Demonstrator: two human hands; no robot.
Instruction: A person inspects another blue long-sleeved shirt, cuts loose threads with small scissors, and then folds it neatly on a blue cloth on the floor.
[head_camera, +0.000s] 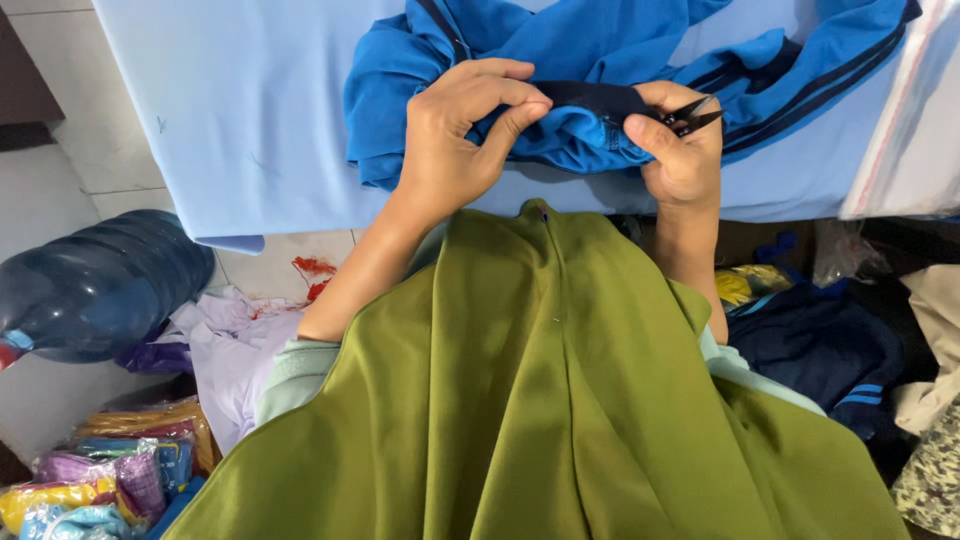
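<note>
Left hand (455, 135) has a pinching grip on the dark trim of a blue garment (590, 60) on the table (250, 110); right hand (680, 150) grips thread snips (692, 115) at it. Water bottle (95, 285) lies near left, clothes (830, 350) right

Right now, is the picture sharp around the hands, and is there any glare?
Head view: left hand, right hand and small snips sharp under soft, even light; plastic bag shows mild sheen; edges bend slightly, as at the water bottle.

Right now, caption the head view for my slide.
Left hand pinches blue garment's dark trim; right hand holds snips there.
</note>
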